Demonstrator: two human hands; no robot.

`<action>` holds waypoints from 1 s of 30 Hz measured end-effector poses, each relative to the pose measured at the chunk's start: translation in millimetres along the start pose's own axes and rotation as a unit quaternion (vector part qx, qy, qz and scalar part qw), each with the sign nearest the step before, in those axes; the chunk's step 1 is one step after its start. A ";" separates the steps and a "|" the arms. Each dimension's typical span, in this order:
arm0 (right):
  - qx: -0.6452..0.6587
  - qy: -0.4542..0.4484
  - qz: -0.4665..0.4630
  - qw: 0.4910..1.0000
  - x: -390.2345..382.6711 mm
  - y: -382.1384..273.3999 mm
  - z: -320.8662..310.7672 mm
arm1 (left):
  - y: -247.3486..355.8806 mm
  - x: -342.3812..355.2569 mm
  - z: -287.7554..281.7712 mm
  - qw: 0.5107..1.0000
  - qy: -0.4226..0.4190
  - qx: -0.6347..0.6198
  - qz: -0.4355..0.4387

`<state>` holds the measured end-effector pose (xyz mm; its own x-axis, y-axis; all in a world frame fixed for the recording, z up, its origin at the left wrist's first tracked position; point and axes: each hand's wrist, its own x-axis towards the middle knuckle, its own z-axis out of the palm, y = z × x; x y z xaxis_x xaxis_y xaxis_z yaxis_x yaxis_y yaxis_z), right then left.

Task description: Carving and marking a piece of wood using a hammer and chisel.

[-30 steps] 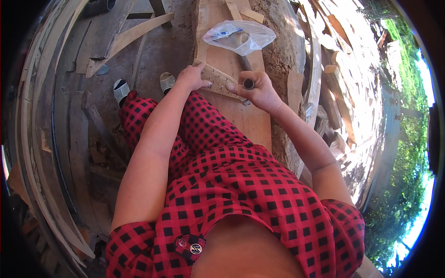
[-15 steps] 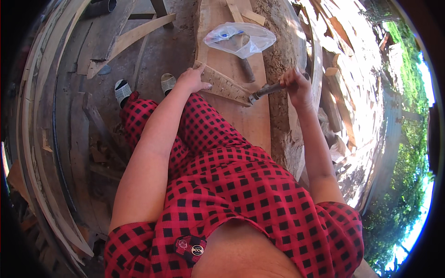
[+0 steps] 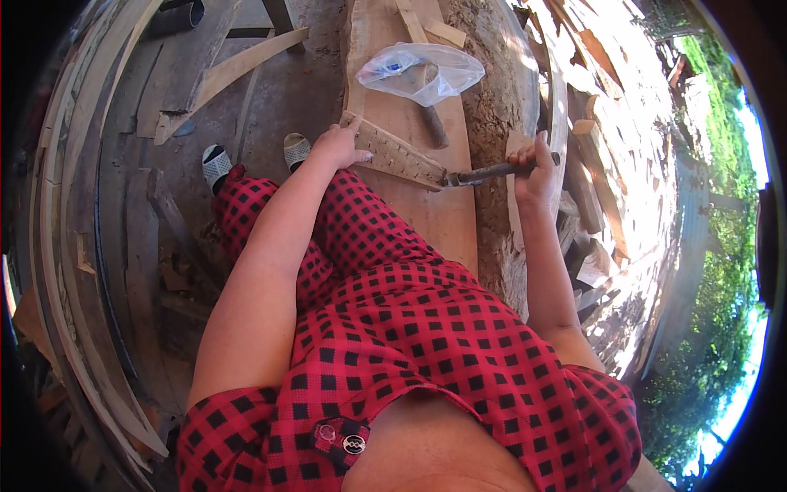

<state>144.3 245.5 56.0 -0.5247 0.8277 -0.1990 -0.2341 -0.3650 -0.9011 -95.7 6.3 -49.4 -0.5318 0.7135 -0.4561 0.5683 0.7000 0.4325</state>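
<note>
My left hand [image 3: 334, 148] grips the far left end of a short wooden board [image 3: 399, 152], its thumb stretched along the near side. Rows of small dark marks or nails dot the board's face. My right hand [image 3: 534, 169] is closed around the handle of a hammer [image 3: 492, 173], which lies nearly level. The hammer's head meets the board's right end; its exact contact is too small to make out. Beneath the board is a wide, smooth plank [image 3: 443, 217]. A clear plastic bag [image 3: 451, 72] rests on it beyond the board, partly over a dark, round-handled tool [image 3: 434, 125].
A rough bark-edged log [image 3: 496, 107] runs along the plank's right side. Split wood pieces [image 3: 602, 176] pile up farther right. Long boards [image 3: 90, 246] curve along the left, and a wooden strip [image 3: 238, 72] slants above the floor near my feet.
My right hand has lowered slightly, swinging the hammer's handle from a slant to nearly level. The head stays at the board's right end. My left hand keeps its hold.
</note>
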 end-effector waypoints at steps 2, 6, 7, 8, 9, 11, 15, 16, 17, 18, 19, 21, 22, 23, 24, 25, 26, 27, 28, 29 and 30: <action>0.050 -0.002 0.005 0.999 -3.1 1.4 -12.9 | 1.9 -4.4 1.2 1.000 -0.007 0.007 -0.003; 0.018 -0.030 0.007 0.999 -4.5 -5.0 -7.7 | 2.4 -2.3 2.6 1.000 -0.019 -0.009 -0.014; -0.004 0.005 0.006 1.000 -9.6 -8.4 10.6 | -1.2 -1.4 1.6 1.000 -0.012 -0.013 -0.012; -0.005 0.006 0.005 1.000 -12.1 -14.6 16.3 | 8.3 -6.6 -4.4 1.000 -0.012 -0.014 -0.011; -0.026 -0.020 -0.003 0.999 -13.6 -19.9 20.2 | 20.7 -12.5 -9.3 0.999 0.002 0.017 -0.051; -0.047 -0.049 -0.008 0.998 -22.8 -29.7 30.9 | 31.9 -23.6 -8.2 0.994 0.017 0.047 -0.094; -0.064 -0.069 -0.030 0.995 -42.3 -39.2 55.5 | 54.8 -33.4 5.0 0.972 0.156 0.098 0.146; -0.067 -0.059 -0.039 0.995 -47.1 -40.4 59.3 | 67.5 -38.4 7.9 0.967 0.128 0.032 0.219; -0.066 -0.050 -0.036 0.996 -52.8 -41.4 61.7 | 78.4 -46.5 12.1 0.961 0.097 0.007 0.257; -0.064 -0.050 -0.038 0.996 -55.8 -42.8 62.9 | 87.7 -54.0 15.1 0.953 0.065 -0.018 0.295; -0.064 -0.062 -0.036 0.995 -59.4 -44.3 64.6 | 92.4 -58.9 21.4 0.953 0.066 -0.017 0.294; -0.065 -0.076 -0.034 0.994 -61.7 -43.4 67.7 | 96.4 -61.2 37.4 0.942 0.091 -0.086 0.311; -0.051 -0.070 -0.033 0.996 -61.6 -41.3 69.1 | 95.0 -59.3 37.6 0.942 0.091 -0.087 0.312; -0.036 -0.065 -0.032 0.997 -62.0 -39.8 69.6 | 91.2 -56.0 36.0 0.937 0.098 -0.083 0.326; -0.038 -0.064 -0.032 0.997 -63.0 -39.0 69.0 | 89.8 -53.5 36.0 0.932 0.105 -0.078 0.339; -0.040 -0.065 -0.037 0.996 -63.5 -37.0 70.3 | 88.5 -51.3 38.8 0.932 0.106 -0.078 0.338; -0.042 -0.066 -0.041 0.996 -63.5 -35.5 71.1 | 87.9 -49.4 42.1 0.937 0.101 -0.083 0.325; -0.042 -0.067 -0.041 0.996 -63.0 -34.6 71.7 | 87.2 -47.7 45.5 0.941 0.097 -0.087 0.312; -0.043 -0.062 -0.039 0.996 -63.0 -33.8 71.9 | 87.3 -47.3 48.3 0.941 0.097 -0.087 0.312; -0.044 -0.056 -0.036 0.997 -63.0 -32.8 72.1 | 87.3 -47.2 51.3 0.939 0.104 -0.094 0.313; -0.043 -0.057 -0.036 0.997 -62.8 -30.6 72.2 | 86.5 -46.7 53.6 0.938 0.111 -0.100 0.314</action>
<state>125.3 173.9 123.8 -0.5995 0.7950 -0.0921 -0.2057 -0.2642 -0.9423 12.0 32.0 -32.4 -0.2623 0.9597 0.1007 0.6952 0.1155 0.7095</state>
